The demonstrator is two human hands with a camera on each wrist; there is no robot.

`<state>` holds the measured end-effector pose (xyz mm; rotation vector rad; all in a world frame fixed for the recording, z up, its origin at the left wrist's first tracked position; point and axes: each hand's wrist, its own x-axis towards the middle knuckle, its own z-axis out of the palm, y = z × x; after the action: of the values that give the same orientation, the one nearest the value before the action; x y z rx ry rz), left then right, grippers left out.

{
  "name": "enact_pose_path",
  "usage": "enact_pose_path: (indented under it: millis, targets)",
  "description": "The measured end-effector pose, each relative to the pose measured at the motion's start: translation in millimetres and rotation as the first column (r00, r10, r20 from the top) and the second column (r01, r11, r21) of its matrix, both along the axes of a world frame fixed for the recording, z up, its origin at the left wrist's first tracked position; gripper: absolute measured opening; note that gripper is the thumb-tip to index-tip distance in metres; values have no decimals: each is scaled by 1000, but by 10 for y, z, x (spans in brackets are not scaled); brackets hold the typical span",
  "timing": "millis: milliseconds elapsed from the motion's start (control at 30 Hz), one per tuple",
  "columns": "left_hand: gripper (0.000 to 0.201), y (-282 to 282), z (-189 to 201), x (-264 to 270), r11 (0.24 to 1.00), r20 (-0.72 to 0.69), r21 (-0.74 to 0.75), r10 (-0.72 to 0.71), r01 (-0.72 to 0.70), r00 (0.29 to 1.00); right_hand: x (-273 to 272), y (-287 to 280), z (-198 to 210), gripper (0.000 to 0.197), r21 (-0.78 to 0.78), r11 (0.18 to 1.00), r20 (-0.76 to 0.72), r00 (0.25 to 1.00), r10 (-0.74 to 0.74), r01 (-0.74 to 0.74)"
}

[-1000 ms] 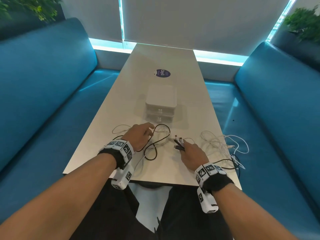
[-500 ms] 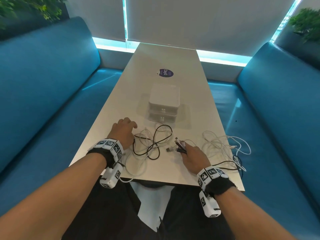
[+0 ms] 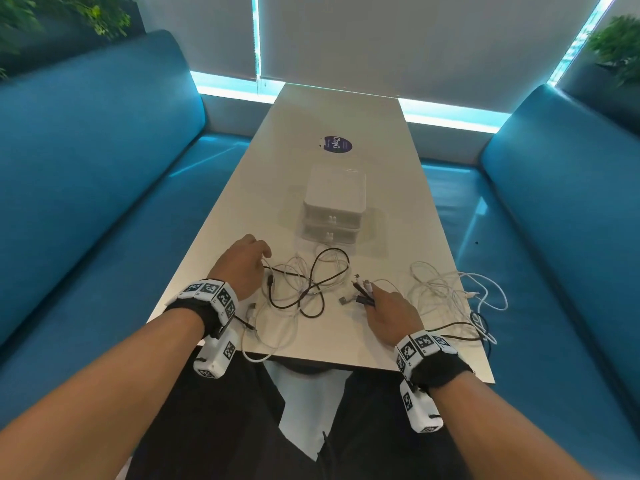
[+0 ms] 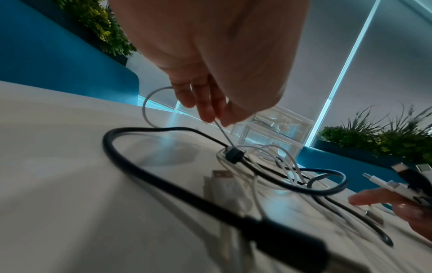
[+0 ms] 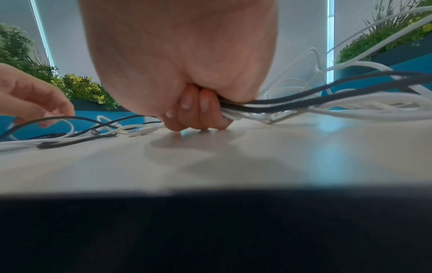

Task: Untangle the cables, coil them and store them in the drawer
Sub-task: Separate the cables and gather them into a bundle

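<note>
Two hands are working the cables on the table [image 3: 221, 237]. The left hand [image 3: 242, 268] is pinching a thin white cable [image 4: 223, 133], likely to draw it out of the knot [image 3: 304, 285] of smooth black and white loops. The right hand [image 3: 388, 313] is clenching a bundle of plug ends [image 3: 362, 292], probably as an anchor, its cords trailing to a loose white pile [image 3: 446, 289]. The clear plastic drawer box [image 3: 334, 206] is sitting closed behind.

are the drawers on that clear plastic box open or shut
Shut. Both drawers of the clear plastic drawer box sit flush with its front, knobs in line, nothing pulled out; the cables lie outside on the white table.
</note>
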<state>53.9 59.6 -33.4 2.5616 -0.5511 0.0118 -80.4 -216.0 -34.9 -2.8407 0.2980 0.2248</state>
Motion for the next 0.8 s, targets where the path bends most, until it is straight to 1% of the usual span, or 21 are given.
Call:
enact_pose_path:
  millis: [67, 100, 167, 200, 233, 300, 400, 467, 533, 600, 633, 667, 733, 800]
  targets:
    - [13, -3, 36, -54, 997, -75, 73, 33, -28, 997, -4, 10, -6, 29, -14, 1000, 5, 1000, 0, 0]
    - [9, -2, 56, -84, 990, -90, 139, 43, -31, 995, -4, 14, -9, 28, -20, 1000, 9, 1000, -2, 2]
    - [24, -4, 73, -135, 946, -72, 324, 23, 2, 997, -4, 23, -16, 28, -30, 1000, 15, 1000, -6, 6]
    - [29, -10, 64, -150, 918, -63, 396, 9, 16, 998, -5, 25, -18, 29, -34, 999, 15, 1000, -5, 6]
    - [32, -17, 48, -158, 902, -60, 431, 1, 25, 998, -5, 26, -21, 29, -35, 999, 15, 1000, -4, 5]
    - [30, -24, 28, -153, 912, -73, 407, -11, 40, 997, -1, 23, -29, 29, -40, 999, 14, 1000, -3, 3]
    - [26, 20, 75, -116, 953, -184, 286, -51, 103, 982, 0, 22, -39, 30, -46, 999, 19, 1000, 4, -3]
    - [20, 69, 132, -75, 970, -252, 207, -71, 126, 965, 3, 22, -39, 30, -46, 999, 20, 1000, 5, -4]
    - [27, 131, 187, -38, 982, -253, 147, -82, 122, 964, 5, 21, -37, 31, -44, 999, 24, 1000, 4, -3]
    - [27, 185, 248, -22, 989, -231, 93, -93, 117, 969, 0, 25, -34, 31, -44, 999, 23, 1000, 7, -6]
    - [24, 205, 281, -31, 986, -250, 101, -106, 135, 962, -3, 25, -39, 33, -47, 999, 21, 1000, 10, -9]
    - [19, 222, 312, -52, 976, -299, 140, -118, 166, 947, -7, 25, -41, 34, -51, 999, 19, 1000, 13, -12]
    - [11, 258, 348, -125, 929, -409, 270, -125, 251, 904, -7, 32, -45, 36, -54, 998, 23, 1000, 15, -14]
    - [12, 310, 334, -193, 889, -494, 349, -96, 298, 864, -9, 46, -46, 35, -48, 999, 31, 999, 12, -10]
